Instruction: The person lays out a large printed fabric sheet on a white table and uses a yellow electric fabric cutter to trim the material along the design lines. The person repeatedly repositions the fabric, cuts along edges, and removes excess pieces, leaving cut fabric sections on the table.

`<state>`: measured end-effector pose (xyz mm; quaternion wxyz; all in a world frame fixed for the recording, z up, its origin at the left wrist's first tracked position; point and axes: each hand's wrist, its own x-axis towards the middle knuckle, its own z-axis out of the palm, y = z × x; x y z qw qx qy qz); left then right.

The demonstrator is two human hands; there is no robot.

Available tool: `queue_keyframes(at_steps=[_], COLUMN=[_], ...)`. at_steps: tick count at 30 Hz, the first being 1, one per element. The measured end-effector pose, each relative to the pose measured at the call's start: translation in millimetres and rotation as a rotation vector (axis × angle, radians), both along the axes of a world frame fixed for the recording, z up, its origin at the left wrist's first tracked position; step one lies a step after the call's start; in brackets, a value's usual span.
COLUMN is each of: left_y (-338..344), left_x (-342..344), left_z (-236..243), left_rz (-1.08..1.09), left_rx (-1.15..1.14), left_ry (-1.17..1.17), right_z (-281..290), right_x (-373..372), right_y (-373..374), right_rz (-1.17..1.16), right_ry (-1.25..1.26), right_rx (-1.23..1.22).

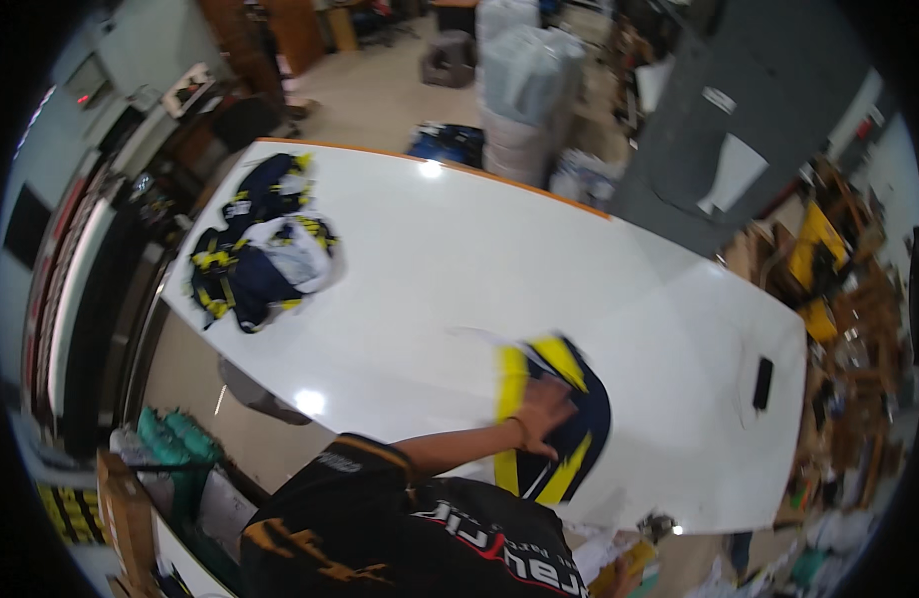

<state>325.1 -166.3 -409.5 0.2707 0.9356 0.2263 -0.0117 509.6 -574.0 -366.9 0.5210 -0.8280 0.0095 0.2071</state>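
Observation:
My left hand lies flat with fingers spread on a navy fabric panel with yellow stripes and a rounded right edge. The panel rests on the white table close to its near edge, and hand and panel are slightly blurred. At the lower edge, beside my torso, part of my right arm or hand shows near white and yellow material. Its fingers cannot be made out. Toward the table's left end sits a crumpled heap of navy, yellow and white fabric pieces.
A black phone-like object lies at the table's right end. Beyond the far edge stand wrapped bundles and a large grey panel. Cardboard and scraps crowd the right side. Green and white sacks are at lower left.

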Motion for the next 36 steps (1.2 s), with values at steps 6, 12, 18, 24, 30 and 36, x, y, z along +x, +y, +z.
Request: queue_keyframes(at_steps=[6, 12, 18, 24, 30, 36], left_y=[26, 16, 28, 9, 14, 5], left_x=[34, -48, -133, -170, -140, -133], left_z=[14, -8, 18, 42, 3, -11], left_rz=[-0.502, -0.247, 0.133, 0.567, 0.481, 0.455], left_rx=[0.254, 0.076, 0.104, -0.048, 0.129, 0.275], left_ry=[0.24, 0.152, 0.468, 0.64, 0.159, 0.117], right_z=[-11, -8, 10, 5, -22, 6], right_x=[-7, 3, 7, 2, -15, -46], right_y=[36, 75, 118, 132, 134, 160], right_rz=[-0.019, 0.13, 0.275, 0.397, 0.423, 0.597], right_ry=[-0.031, 0.035, 0.107, 0.121, 0.062, -0.238], right_rx=[0.102, 0.203, 0.218, 0.118, 0.022, -0.439])
